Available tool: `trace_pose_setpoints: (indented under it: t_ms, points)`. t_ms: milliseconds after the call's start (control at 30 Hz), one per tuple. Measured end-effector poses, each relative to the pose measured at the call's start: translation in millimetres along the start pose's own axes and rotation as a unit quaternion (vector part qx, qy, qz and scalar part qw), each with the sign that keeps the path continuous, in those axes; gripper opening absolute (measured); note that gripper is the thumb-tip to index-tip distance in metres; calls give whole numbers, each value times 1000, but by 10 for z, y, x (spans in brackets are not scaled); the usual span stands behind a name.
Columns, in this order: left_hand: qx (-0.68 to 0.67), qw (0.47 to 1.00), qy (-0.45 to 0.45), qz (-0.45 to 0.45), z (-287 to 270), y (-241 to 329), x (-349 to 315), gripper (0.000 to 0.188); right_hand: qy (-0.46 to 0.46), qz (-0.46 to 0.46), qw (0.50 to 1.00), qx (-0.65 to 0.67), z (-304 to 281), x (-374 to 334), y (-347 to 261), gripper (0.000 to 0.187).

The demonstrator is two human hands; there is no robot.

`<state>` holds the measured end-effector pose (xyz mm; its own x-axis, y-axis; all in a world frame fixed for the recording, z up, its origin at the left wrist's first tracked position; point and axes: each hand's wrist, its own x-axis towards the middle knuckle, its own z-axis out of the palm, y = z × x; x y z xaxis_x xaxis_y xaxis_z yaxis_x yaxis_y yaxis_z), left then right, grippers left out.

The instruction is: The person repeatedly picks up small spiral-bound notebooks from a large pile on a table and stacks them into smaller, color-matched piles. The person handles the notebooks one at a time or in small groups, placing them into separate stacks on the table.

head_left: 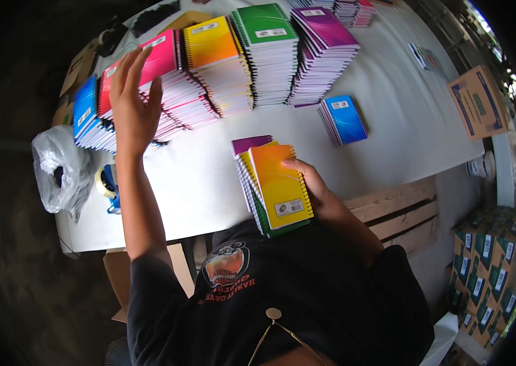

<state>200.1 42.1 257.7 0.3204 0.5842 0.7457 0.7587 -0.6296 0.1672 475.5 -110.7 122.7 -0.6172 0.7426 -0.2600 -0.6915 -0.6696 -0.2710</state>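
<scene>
My right hand (311, 181) grips a small fanned bundle of spiral notebooks against my front. A yellow-orange notebook (275, 177) lies on top, with edges of a green notebook (291, 229) and a purple notebook (250, 144) showing beneath. My left hand (136, 104) is open, its fingers stretched over the red stack (105, 100) and pink stack (163, 61) of notebooks; whether it touches them I cannot tell. Beside these, tall stacks form a curved row: blue (83, 110), yellow (209, 46), green (263, 24) and purple (328, 27).
On the white table (404, 134), a short blue notebook pile (346, 119) sits to the right. A plastic bag (60, 158) and a blue tape dispenser (111, 186) are at the left edge. A cardboard box (477, 100) stands far right; patterned cartons (483, 274) sit below.
</scene>
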Motion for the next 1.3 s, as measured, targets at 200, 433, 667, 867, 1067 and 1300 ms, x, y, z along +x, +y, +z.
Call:
trace_pose_setpoints:
  t_ms: [200,433,667,867,1067,1300]
  points:
    - [-49,995,-92,4,37,286,136,58,15,-88,996,3,-29,-24,24,52]
    - [-100,907,-367,-182,199,1325,-552,53,-57,-154,986,-27,29,-109,33,60]
    - [-296,875,-297,-242,183,1067,-755,20,18,-120,988,-95,5,-69,193,53]
    - [-439,817,175,-330,-200,1056,-526,19,50,-82,987,-127,-64,2,188,53]
    - [-156,932,-199,-259,258,1412,-772,40,-20,-115,993,-28,68,36,279,60]
    - [196,980,-9,-35,332,109,-241,60,36,-99,988,-117,-24,-9,190,51]
